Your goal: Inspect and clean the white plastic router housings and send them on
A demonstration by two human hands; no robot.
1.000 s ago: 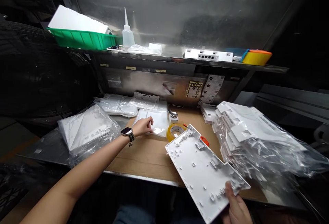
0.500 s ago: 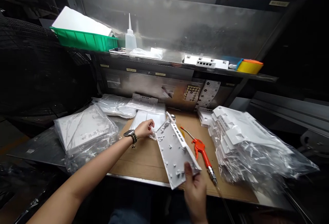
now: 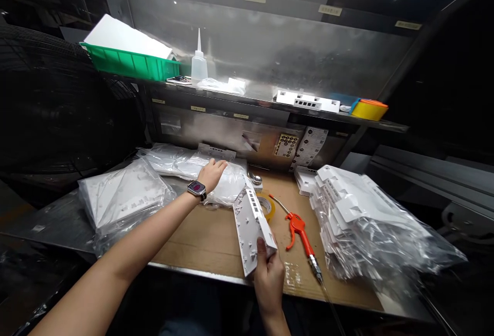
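Cardboard (image 3: 193, 238) covers the middle of the bench. To the right lies the big stack of panels (image 3: 366, 207), wrapped in clear plastic; to the left, a smaller bundle (image 3: 123, 194) is wrapped too. Near the back, clear bags (image 3: 231, 187) lie flat under the left hand (image 3: 209, 175); whether its bent fingers pinch the plastic, one cannot tell. The white panel (image 3: 244, 228) is tilted above the cardboard, its near end gripped by the right hand (image 3: 269, 277), thumb on top. It alone is bare, its wrapping apparently not yet done. Just beside it sits the tape (image 3: 267, 206).
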